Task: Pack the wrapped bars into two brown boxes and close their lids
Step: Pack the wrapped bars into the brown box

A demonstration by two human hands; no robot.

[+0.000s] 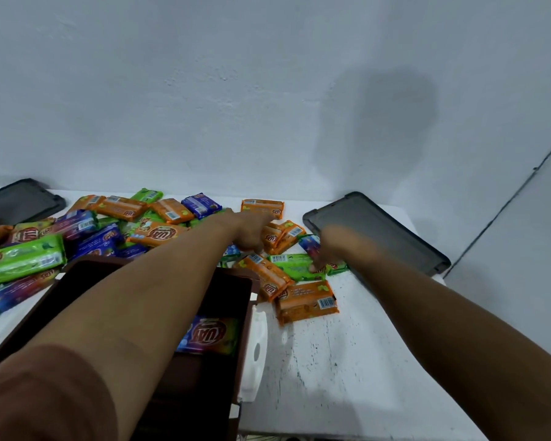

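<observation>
Both hands reached among wrapped bars (pixel 159 232) strewn on the desk (pixel 331 361).
Left grip (pixel 252 233) and right grip (pixel 331 249) were blurred; spread or pinching, I cannot tell. One purple bar (pixel 209 334) lay inside the brown box (pixel 247 313).

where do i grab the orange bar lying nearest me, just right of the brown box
Pinch the orange bar across its short width, near its right half, coming straight down, probably with the right hand. It lies flat on the table with both long edges and the right end free; its upper left corner meets a second orange bar.
</observation>
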